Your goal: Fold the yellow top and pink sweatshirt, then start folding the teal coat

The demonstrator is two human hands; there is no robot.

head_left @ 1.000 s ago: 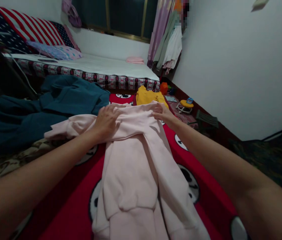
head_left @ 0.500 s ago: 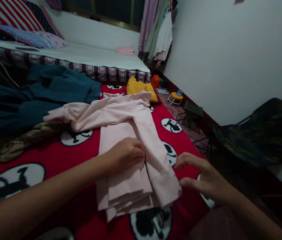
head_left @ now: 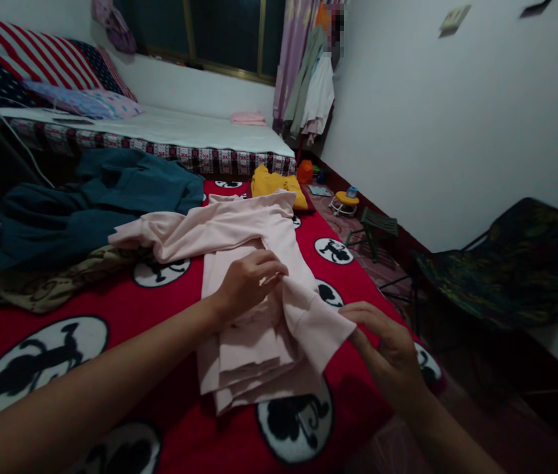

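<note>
A pale pink long-sleeved shirt lies partly folded on a red blanket with black-and-white round prints. My left hand pinches the right sleeve partway along its length, over the folded body. The cuff of that sleeve is held at its corner by my right hand, thumb below and fingers above. Between both hands the sleeve is lifted a little off the layers. The other sleeve stretches left, its end resting by a patterned tan cloth.
Dark teal clothing lies at the left. Behind the shirt sits a folded yellow garment. A low bed stands beyond. On the right are a small green stool, a yellow-seated stool and a camouflage folding chair.
My right hand has moved in and taken hold of the cuff. My left hand has risen slightly, lifting the sleeve. The view has tilted up a little.
</note>
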